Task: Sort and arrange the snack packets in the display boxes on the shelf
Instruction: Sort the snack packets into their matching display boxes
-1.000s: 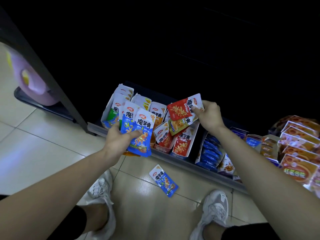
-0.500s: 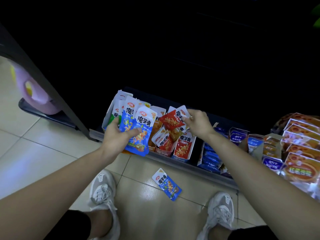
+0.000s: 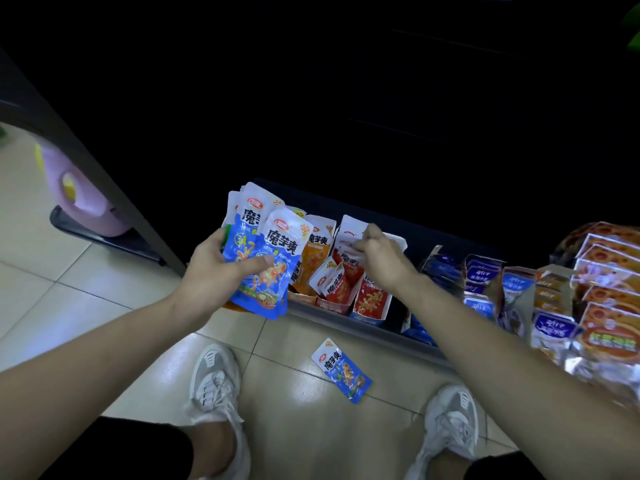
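A person crouched before a low shop shelf (image 3: 346, 315) holding open cardboard display boxes of snack packets. The left hand (image 3: 214, 271) gripped a fanned stack of blue packets (image 3: 263, 258), thumb pressed across the front, held just in front of the leftmost boxes. The right hand (image 3: 381, 261) reached into the red box (image 3: 370, 303), fingers curled and pinching the top of a red packet (image 3: 349, 258) there; how firm that pinch was could not be told.

The blue stack looked loosely fanned, so a packet might slide out under the thumb. One blue packet (image 3: 341, 370) already lay on the tiled floor (image 3: 104, 299) between two white shoes (image 3: 216, 386), and a shifting foot could tread on it. Red packets leaned crookedly in their box, so pushing another in might tip them over the front.

An orange box (image 3: 313, 261) stood between the two hands. Boxes of dark blue packets (image 3: 481, 282) and orange-labelled packs (image 3: 609, 303) crowded the shelf to the right, near the right forearm.
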The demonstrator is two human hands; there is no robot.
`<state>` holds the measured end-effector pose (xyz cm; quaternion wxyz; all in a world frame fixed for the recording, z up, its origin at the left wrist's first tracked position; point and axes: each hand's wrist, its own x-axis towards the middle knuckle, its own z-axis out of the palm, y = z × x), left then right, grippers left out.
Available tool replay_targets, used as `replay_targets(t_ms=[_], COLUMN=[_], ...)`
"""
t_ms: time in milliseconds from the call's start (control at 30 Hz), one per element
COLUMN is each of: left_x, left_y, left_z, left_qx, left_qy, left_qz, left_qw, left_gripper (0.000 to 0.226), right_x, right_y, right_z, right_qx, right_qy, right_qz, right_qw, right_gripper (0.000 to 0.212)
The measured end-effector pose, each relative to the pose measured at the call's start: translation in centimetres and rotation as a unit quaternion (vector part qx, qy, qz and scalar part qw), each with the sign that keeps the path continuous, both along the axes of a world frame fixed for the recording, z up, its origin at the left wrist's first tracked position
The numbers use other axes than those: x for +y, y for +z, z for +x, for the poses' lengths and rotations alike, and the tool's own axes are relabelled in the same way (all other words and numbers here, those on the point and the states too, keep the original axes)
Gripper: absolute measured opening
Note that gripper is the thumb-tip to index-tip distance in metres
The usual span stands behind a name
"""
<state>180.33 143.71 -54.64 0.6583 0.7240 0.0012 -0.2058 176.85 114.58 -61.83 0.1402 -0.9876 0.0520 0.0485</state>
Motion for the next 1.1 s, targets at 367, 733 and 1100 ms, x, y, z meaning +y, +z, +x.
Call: replay_targets(t_ms=[367,733,1100], left_x=[0.1,3.4,9.7], left_y=[-3.6,-3.1,-3.4], left_z=[0.1,4.0,6.7], left_qx=[0.021,-0.042,-0.048], left_qy=[0.033,0.138,0.234], left_qz=[0.026,0.075,0.063], left_qw=[0.999,0.987,0.969], left_gripper=[0.043,0.042,0.041], right_x=[-0.8,0.5,10.1], right_y=[1.3,8.7,6.0], right_z=[-2.4,0.2,8.3], right_qx=[-0.159,-0.329,-0.221], right_qy=[-0.164,-0.129,-0.072], right_qz=[0.273,0.368,0.460], right_qw=[0.934,0.860,0.857], right_gripper=[0.012,0.007,0.012])
